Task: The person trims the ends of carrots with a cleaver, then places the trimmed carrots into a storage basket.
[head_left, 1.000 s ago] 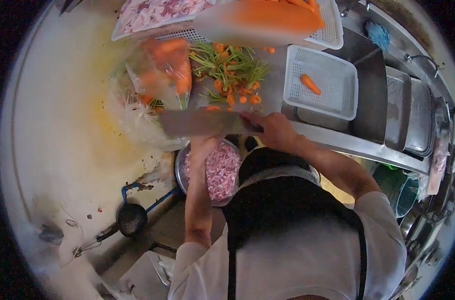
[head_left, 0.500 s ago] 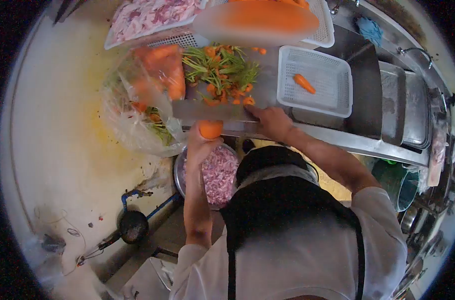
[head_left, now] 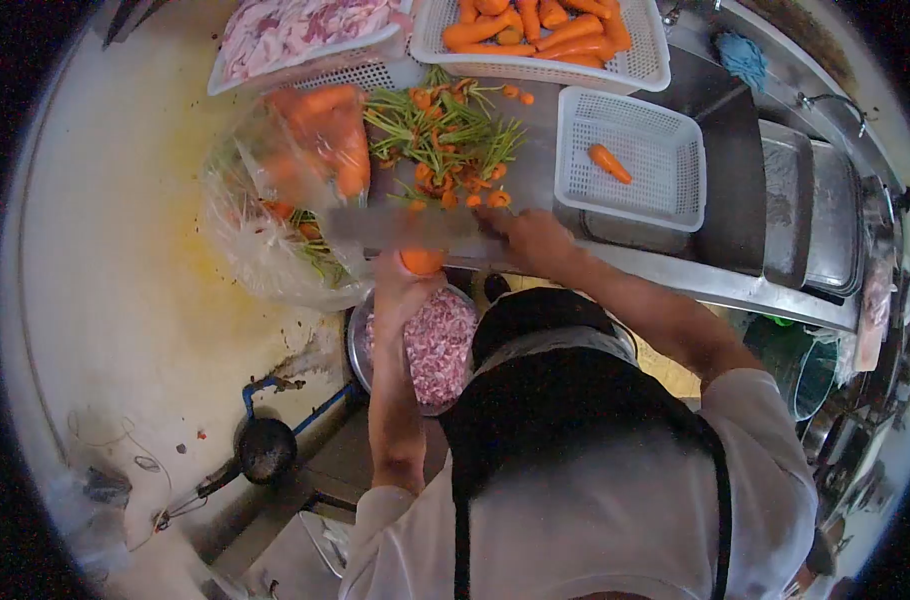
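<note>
My left hand [head_left: 403, 288] is wrapped round a thick carrot [head_left: 422, 262] at the counter's front edge, its cut end showing. The fingers of my right hand [head_left: 535, 242] close on the handle of a broad-bladed knife [head_left: 395, 228]. The motion-blurred blade lies across, just beyond the carrot; whether it touches cannot be seen. Green carrot tops [head_left: 440, 135] with orange stubs lie in a heap beyond the blade. To the left, a clear plastic bag [head_left: 275, 240] holds carrots and greens.
A white basket [head_left: 630, 195] with one carrot stands right of the trimmings. Behind are a basket of carrots [head_left: 575, 45] and a tray of sliced raw meat [head_left: 310, 35]. A metal bowl of chopped meat [head_left: 440, 345] sits below the counter edge. A sink lies right.
The knife has shifted slightly left and its blade is more blurred. My left hand keeps its grip on the carrot. The back carrot basket, smeared earlier, now shows sharply.
</note>
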Demonstrator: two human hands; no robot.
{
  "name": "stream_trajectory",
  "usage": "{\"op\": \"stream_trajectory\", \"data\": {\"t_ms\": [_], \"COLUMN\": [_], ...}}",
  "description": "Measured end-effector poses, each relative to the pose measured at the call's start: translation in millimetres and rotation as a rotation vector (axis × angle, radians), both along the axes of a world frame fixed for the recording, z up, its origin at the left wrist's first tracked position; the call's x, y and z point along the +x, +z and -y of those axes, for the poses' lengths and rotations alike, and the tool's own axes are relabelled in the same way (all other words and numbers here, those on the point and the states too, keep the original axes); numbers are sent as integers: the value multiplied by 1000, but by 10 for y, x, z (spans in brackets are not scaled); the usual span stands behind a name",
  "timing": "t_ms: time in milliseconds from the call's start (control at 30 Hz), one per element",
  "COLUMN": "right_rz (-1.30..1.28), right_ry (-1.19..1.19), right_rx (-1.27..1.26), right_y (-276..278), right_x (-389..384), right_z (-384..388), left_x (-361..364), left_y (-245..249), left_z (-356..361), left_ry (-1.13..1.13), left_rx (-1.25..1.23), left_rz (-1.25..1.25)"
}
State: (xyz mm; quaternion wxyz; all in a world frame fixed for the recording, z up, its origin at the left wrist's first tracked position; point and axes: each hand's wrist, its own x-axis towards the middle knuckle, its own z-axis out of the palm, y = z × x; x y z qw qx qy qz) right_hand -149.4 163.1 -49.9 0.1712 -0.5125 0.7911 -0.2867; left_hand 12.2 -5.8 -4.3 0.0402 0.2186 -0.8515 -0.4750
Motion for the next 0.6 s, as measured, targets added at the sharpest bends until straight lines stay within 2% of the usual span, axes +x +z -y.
{"op": "stream_trajectory", "data": {"t_ms": [100, 133, 167, 200, 233, 267, 333, 367, 400, 433, 467, 500, 533, 600], "right_rz": [-26, -33, 86, 202, 318, 309, 603, 503, 499, 496, 504, 604, 703, 339], "right_ry": [-85, -84, -141, -201, -314, -315, -528, -541, -513, -552, -584, -633, -688, -547], "right_rx": [-5, -8, 7, 19, 63, 57, 5, 26, 32, -108, -250, -230, -205, -194], "right_y": [-440, -454, -458, -449, -442, -436, -404, -505, -638, -784, -861, -605, -313, -903], "right_x": [-191, -207, -194, -183, -158, -127, -78, -102, -140, -177, -176, -145, -109, -231], "right_z": [-106, -136, -210, -283, -331, -387, -469, -521, -629, -740, -759, -749, -753, -1046], "left_x": [-31, -41, -85, -165, -264, -329, -767, -1023, -1252, -1423, -1561, -1599, -1501, -1302], "left_y": [25, -44, -125, -230, -319, -387, -347, -310, -241, -134, 39, 219, 407, 680], "left_z": [76, 102, 117, 132, 152, 186, 201, 212, 268, 327, 304, 296, 323, 319], "left_ry": [-7, 45, 89, 78, 146, 216, 259, 311, 269, 237, 315, 394, 433, 276], "left_rx": [-38, 63, 167, 166, 468, 771, 795, 824, 684, 527, 581, 628, 607, 427], "left_rz": [-33, -10, 8, -8, 59, 135, 57, -16, -235, -445, -563, -677, -680, -863]}}
